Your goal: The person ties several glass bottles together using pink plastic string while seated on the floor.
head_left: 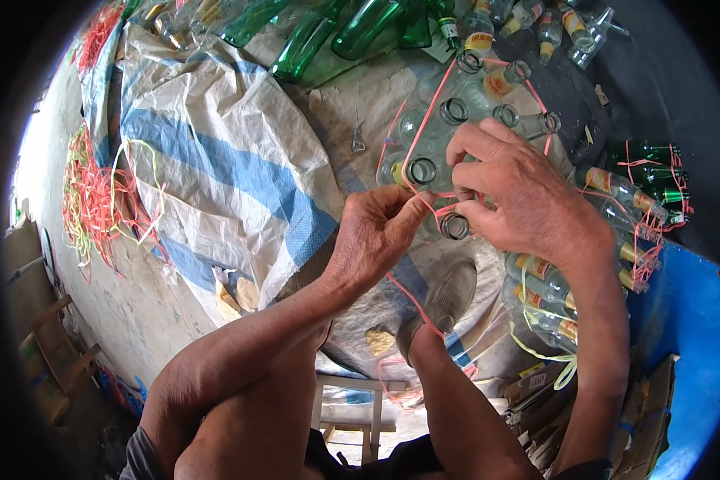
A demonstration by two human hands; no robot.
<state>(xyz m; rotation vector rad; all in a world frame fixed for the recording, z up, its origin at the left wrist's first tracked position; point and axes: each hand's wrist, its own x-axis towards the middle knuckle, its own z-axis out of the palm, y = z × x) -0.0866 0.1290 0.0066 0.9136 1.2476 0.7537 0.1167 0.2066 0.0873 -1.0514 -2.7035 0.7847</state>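
Left of the hands spreads a blue-and-white sack (216, 152); next, the left hand (376, 232) pinches pink string (434, 104), which loops around clear bottles (500, 83) just beyond both hands. Close beside, the right hand (528, 196) curls near the bottle mouths, its grip partly hidden; tied green bottles (646, 152) lie farther right.

Bright light washes the left of the grey floor (148, 320), opposite a blue surface (706, 320).
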